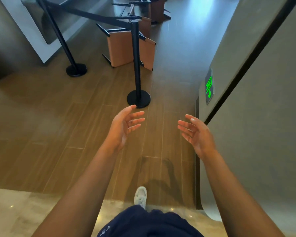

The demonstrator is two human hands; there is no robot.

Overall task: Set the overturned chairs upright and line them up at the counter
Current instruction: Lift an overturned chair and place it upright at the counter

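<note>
Bare-armed person in a navy garment [149, 223] and a pale sneaker [140, 196].
The left hand [125, 127] and right hand [196, 132] are bare, as are both forearms [85, 185]. The crumpled dark cloth at 6 o'clock carries a small white print [105, 232] at its 7 o'clock edge; the laced shoe is whitish-grey.

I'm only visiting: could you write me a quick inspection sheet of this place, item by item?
Surface: wood-plank floor, paler tile at the near edge.
Job's things: tan chair lies overturned; more chairs farther back, apparently tipped too.
Clutter: black near post and far post, joined by a belt.
Grips: left hand and right hand open, palms facing, holding nothing.
Cables: nothing seen.
Surroundings: grey wall on the right, with a lit green exit sign.
</note>
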